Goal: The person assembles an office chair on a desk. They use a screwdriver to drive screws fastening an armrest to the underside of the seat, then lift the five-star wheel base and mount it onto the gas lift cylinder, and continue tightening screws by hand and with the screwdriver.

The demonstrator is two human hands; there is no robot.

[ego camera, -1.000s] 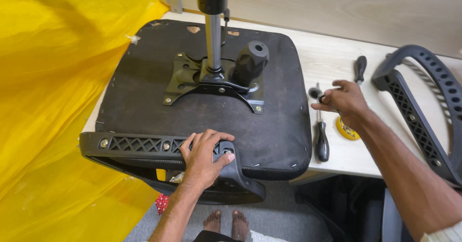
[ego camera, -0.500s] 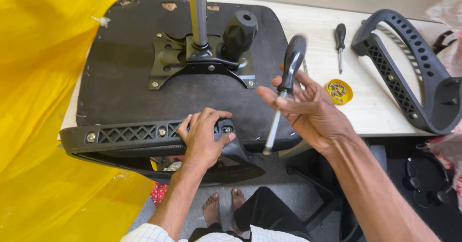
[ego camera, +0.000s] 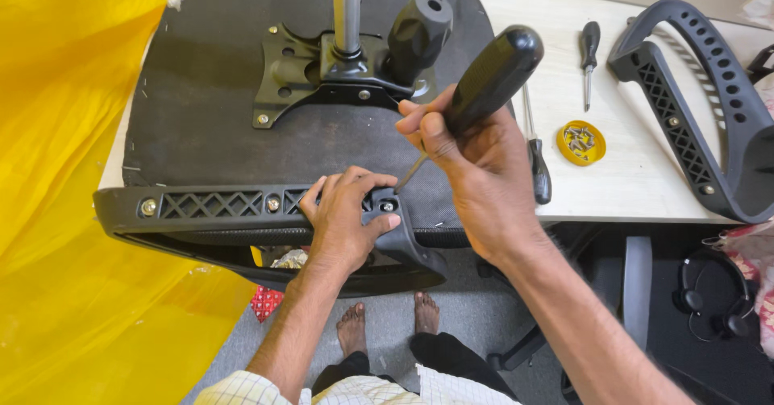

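An upturned black chair seat (ego camera: 210, 107) lies on a pale table, its metal mounting plate (ego camera: 322, 74) and gas-lift post facing up. A black plastic armrest (ego camera: 226, 211) runs along the seat's near edge. My left hand (ego camera: 343, 216) presses on this armrest beside a screw (ego camera: 388, 207). My right hand (ego camera: 476, 163) grips a black-handled screwdriver (ego camera: 488, 78), tilted, its tip resting at that screw.
A second black armrest (ego camera: 693, 107) lies at the table's right. A small yellow dish of screws (ego camera: 580, 142), a small screwdriver (ego camera: 589, 54) and another screwdriver (ego camera: 536, 163) lie near it. Yellow sheeting (ego camera: 56, 131) hangs at left. Headphones (ego camera: 713, 300) lie on the floor.
My right hand picked a screwdriver off the table, carried it left and set its tip at the armrest screw. My left hand stayed on the armrest.
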